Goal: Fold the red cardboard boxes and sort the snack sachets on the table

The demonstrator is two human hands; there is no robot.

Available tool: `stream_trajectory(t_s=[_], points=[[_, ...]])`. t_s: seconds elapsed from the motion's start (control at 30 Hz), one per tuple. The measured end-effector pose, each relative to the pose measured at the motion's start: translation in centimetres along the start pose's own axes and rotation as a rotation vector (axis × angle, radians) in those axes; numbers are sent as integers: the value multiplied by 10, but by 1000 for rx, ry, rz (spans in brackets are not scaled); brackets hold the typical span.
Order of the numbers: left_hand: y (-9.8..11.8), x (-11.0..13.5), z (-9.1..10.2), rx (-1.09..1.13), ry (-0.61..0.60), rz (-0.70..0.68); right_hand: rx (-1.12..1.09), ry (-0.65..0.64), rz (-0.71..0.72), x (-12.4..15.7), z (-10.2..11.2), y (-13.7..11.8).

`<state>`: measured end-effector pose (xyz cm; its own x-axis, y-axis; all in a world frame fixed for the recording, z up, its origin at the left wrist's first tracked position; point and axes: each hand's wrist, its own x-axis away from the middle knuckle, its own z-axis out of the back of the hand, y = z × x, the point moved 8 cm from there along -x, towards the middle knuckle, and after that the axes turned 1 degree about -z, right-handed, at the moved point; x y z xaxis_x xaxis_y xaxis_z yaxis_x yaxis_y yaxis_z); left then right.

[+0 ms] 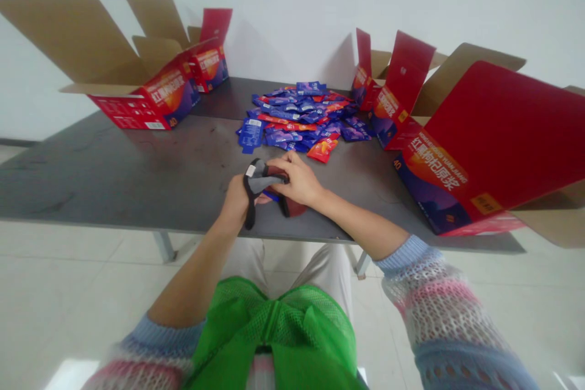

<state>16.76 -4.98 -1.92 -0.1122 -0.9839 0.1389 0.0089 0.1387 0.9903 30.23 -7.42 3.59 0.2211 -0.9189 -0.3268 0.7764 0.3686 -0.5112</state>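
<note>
Near the front edge of the dark table, my left hand (236,200) is closed on a soft grey and black fabric piece (262,183) with a small white label. My right hand (298,180) bends its fingers over the right side of that piece, where a dark reddish-brown part shows. A bit of blue shows beneath, between the hands; I cannot make out what it is. Just beyond lies a heap of blue and red sachets (301,113). One red-orange sachet (323,148) lies at the heap's near edge, and a flat blue packet (251,135) at its left.
On the left, an open red carton (150,103) stands before a smaller-looking one (209,67). Several open cartons line the right side, the nearest (434,183) with its large red flap raised. A white wall rises behind the table (114,177).
</note>
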Motion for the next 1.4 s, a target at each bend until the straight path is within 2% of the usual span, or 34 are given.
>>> stream_trajectory(t_s=[0.1,0.17,0.3,0.4,0.53,0.6,0.73,0.8,0.9,1.0,1.07,1.17,1.3,1.37,1.4], points=[[5,3,-4,-44,-31,-6,148,34,-132,-8,8,21],[5,4,-2,-92,8,34,234,58,-196,-12,15,34],[4,3,2,-98,67,89,311,136,-228,-15,33,48],[4,2,1,-77,54,52,208,222,-115,-12,48,45],[0,-1,2,-6,53,35,-32,299,85,-6,59,29],[-2,-1,3,19,37,48,-132,282,132,-5,53,19],[8,0,4,-78,-43,-102,-157,-1,219,-1,14,-6],[11,2,5,-107,-70,-153,-96,-57,203,0,3,-8],[3,2,3,-92,-100,-73,19,-10,95,-4,4,6],[-1,3,5,-110,-45,12,131,16,-18,-11,13,29],[3,4,6,-113,-20,23,187,35,-37,-14,23,43],[6,5,4,-68,-45,36,161,129,60,-14,46,52],[1,4,7,-44,15,14,-80,372,225,-4,83,41],[-2,3,9,-70,56,-32,-189,444,266,1,88,28],[-3,2,10,-79,66,-45,-234,439,281,3,85,19]])
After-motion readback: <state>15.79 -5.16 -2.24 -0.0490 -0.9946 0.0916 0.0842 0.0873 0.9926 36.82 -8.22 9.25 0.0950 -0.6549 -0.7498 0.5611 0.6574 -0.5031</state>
